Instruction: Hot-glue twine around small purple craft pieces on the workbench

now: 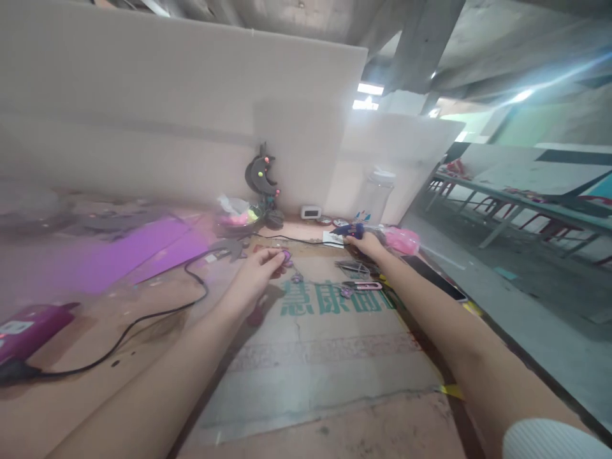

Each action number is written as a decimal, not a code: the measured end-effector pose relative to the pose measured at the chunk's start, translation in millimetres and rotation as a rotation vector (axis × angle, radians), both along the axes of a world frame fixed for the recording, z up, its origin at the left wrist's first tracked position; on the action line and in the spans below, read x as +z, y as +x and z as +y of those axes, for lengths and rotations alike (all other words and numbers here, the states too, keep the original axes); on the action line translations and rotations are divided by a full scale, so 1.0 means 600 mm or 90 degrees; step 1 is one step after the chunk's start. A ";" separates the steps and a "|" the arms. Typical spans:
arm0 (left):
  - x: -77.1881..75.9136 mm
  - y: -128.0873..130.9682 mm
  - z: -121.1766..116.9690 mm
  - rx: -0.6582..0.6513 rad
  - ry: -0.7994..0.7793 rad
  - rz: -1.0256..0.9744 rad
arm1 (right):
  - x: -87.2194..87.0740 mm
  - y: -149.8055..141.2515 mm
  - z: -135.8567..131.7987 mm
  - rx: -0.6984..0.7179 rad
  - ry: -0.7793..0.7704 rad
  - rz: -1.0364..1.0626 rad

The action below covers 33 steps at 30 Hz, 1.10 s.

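My left hand (261,268) is held above a flattened cardboard sheet (325,357) and pinches a small purple piece (285,256) between its fingertips. My right hand (368,245) reaches further back and is closed round a dark blue tool (351,231) that looks like a glue gun, its black cord (282,239) running off to the left. Small purple bits (297,278) lie on the cardboard between the hands. A pair of pink-handled scissors (366,285) lies just under my right wrist.
A black crescent-moon ornament (262,175) stands at the white back wall. Beside it are a bowl of bright scraps (234,220), a small white clock (310,211) and a clear jar (377,194). Purple sheets (134,252) lie to the left; a magenta device (29,328) with cable is near-left. A phone (433,277) lies at the right edge.
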<state>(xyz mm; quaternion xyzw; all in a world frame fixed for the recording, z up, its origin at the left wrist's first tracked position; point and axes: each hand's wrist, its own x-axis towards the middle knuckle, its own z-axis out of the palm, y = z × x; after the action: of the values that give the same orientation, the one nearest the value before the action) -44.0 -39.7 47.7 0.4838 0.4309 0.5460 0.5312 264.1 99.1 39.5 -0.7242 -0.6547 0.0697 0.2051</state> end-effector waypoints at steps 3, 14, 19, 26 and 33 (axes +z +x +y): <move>0.000 0.001 -0.001 -0.002 -0.003 0.007 | -0.005 0.012 -0.005 0.029 0.007 -0.017; -0.005 0.002 -0.001 -0.019 -0.001 0.019 | 0.019 0.054 -0.095 0.116 0.072 -0.162; -0.006 0.006 -0.006 -0.022 -0.006 0.036 | 0.038 0.013 -0.152 0.235 0.138 -0.182; -0.016 0.013 -0.010 -0.022 0.023 0.086 | 0.001 -0.096 -0.200 0.468 0.142 -0.042; -0.015 0.020 -0.017 -0.040 0.011 0.094 | -0.062 -0.125 -0.193 0.485 0.161 0.010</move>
<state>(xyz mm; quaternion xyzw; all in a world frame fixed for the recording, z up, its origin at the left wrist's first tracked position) -32.1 -49.8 38.9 0.5405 0.4490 0.4955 0.5106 189.0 -16.8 2.1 -0.3981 -0.8781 0.0653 0.2572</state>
